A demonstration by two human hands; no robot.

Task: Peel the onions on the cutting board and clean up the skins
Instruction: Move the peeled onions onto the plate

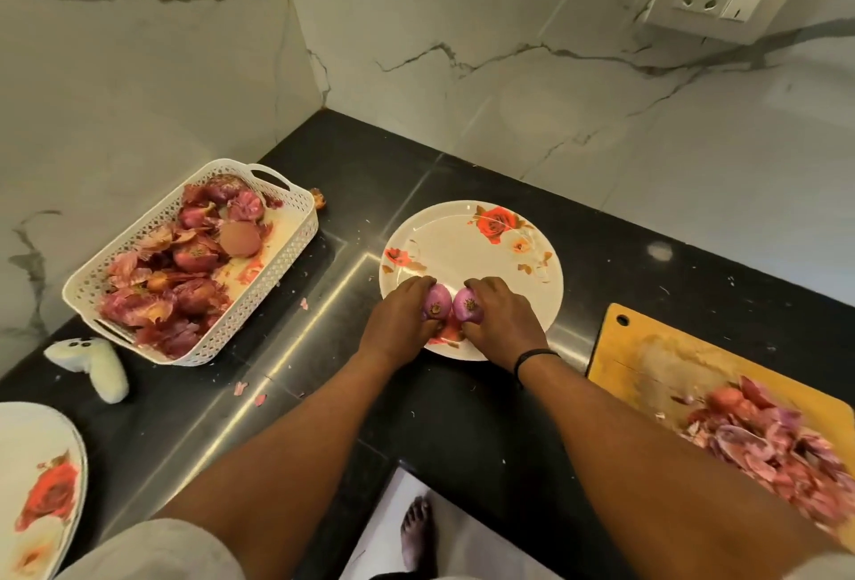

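Each hand, left [401, 315] and right [502, 318], grips a peeled onion [437, 299] on the plate [467, 246]; skins [763, 445] on the board [647, 362] remain uncleared.

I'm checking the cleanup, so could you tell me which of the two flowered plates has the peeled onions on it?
The round plate mid-counter, where both hands hold peeled onions. The other plate at the lower left edge shows no onions.

Glossy black stone counter [462, 431]; perforated white plastic basket [287, 251]; matt wood board [657, 362].
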